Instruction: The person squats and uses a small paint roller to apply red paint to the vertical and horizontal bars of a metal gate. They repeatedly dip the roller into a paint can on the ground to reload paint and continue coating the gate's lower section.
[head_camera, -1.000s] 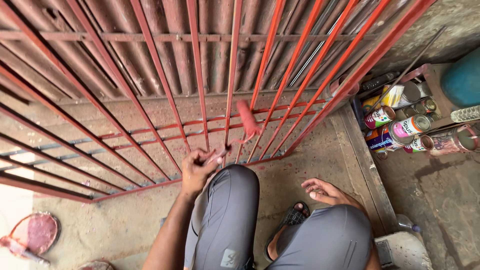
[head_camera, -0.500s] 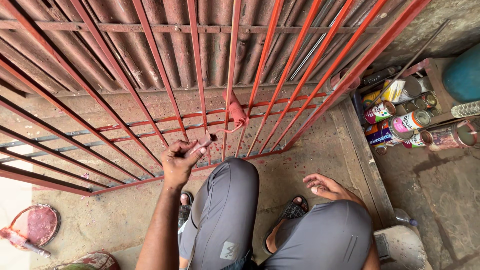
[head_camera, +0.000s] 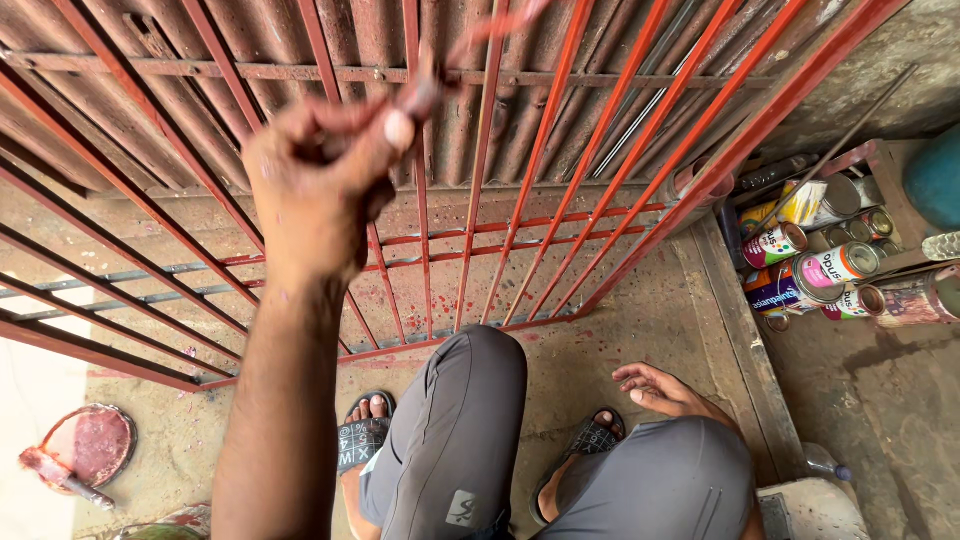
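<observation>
Two hands: left (head_camera: 320, 185) grips a paintbrush (head_camera: 470, 45) at the red grille (head_camera: 640, 130), right (head_camera: 665, 390) rests open

Paint tins (head_camera: 820, 265) clustered at right, in a wooden crate (head_camera: 885, 160) beside the red grille's lower corner. Most lie on their sides, round lids facing up. One w/ white-and-pink label (head_camera: 838, 268); one blue label w/ yellow band (head_camera: 775, 292); one red/green/white (head_camera: 775, 243); one yellow (head_camera: 805, 200). Rusty tin (head_camera: 920, 298) at far right.
</observation>
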